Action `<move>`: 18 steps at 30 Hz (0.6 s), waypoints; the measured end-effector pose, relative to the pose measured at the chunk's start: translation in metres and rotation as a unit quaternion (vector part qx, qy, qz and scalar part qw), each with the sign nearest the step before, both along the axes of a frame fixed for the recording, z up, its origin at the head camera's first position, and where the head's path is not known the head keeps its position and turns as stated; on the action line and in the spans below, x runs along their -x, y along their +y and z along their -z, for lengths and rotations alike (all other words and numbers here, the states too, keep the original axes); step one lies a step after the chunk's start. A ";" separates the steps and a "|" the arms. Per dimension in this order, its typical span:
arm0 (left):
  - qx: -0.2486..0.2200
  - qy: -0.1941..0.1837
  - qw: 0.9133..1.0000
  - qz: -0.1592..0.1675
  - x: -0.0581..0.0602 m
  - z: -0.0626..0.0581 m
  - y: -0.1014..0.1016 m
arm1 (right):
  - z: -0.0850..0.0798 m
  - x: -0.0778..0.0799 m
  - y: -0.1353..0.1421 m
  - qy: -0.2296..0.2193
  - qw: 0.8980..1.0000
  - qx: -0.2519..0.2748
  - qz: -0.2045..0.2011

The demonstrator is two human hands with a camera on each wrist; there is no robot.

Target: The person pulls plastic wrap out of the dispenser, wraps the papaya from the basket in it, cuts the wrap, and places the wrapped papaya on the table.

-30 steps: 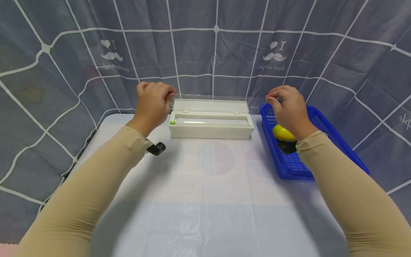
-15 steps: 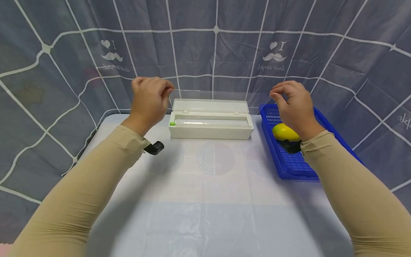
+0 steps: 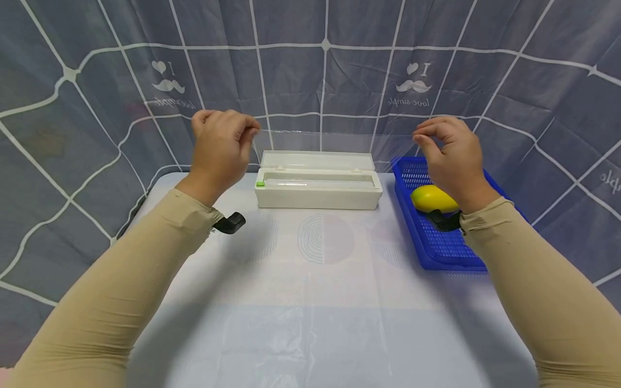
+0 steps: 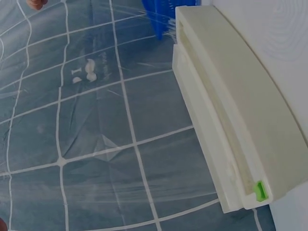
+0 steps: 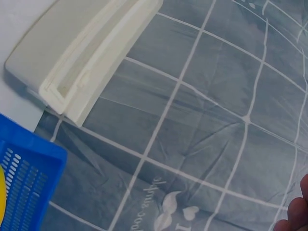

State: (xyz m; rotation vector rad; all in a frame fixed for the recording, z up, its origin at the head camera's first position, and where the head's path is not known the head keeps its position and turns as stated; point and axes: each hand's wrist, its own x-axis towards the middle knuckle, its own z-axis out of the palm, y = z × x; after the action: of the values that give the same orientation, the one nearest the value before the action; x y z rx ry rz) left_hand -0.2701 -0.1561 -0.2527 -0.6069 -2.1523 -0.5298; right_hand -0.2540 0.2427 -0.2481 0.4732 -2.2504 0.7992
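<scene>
A sheet of clear cling film [image 3: 335, 141] stretches between my two raised hands and runs down to a white cling film dispenser box [image 3: 317, 197] with its lid tipped back. My left hand [image 3: 220, 145] pinches the film's left corner between thumb and fingers, up and left of the box. Up and right of it, above a blue basket, my right hand [image 3: 451, 153] pinches the other corner. The left wrist view shows the film spread beside the dispenser, whose green slider [image 4: 261, 191] sits at the slot's end. In the right wrist view, fingertips [image 5: 298, 211] show at the right edge.
On the table's right stands the blue basket [image 3: 427, 253], holding a yellow fruit-like object [image 3: 433, 199] partly hidden by a black wrist strap. A grey checked curtain [image 3: 291, 75] hangs behind the table [image 3: 310, 334] and at both sides.
Both hands have risen and moved slightly apart, drawing the film higher above the dispenser. More of the yellow object shows. Box and basket have stayed put.
</scene>
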 end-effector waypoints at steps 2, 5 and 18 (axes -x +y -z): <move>-0.001 0.007 1.000 0.003 -0.003 -0.001 0.000 | -0.001 -0.002 0.000 0.006 1.000 0.005 -0.002; -0.001 0.012 1.000 0.007 -0.006 -0.003 0.000 | -0.002 -0.005 0.000 0.018 1.000 0.013 -0.005; 0.002 0.017 1.000 0.025 -0.027 -0.007 -0.003 | -0.003 -0.023 0.002 0.028 0.999 0.021 -0.007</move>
State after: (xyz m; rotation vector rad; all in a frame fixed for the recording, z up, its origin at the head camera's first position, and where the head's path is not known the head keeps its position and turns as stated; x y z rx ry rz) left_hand -0.2434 -0.1593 -0.2453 -0.6677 -2.1104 -0.5388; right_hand -0.2308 0.2451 -0.2448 0.4860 -2.1767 0.8277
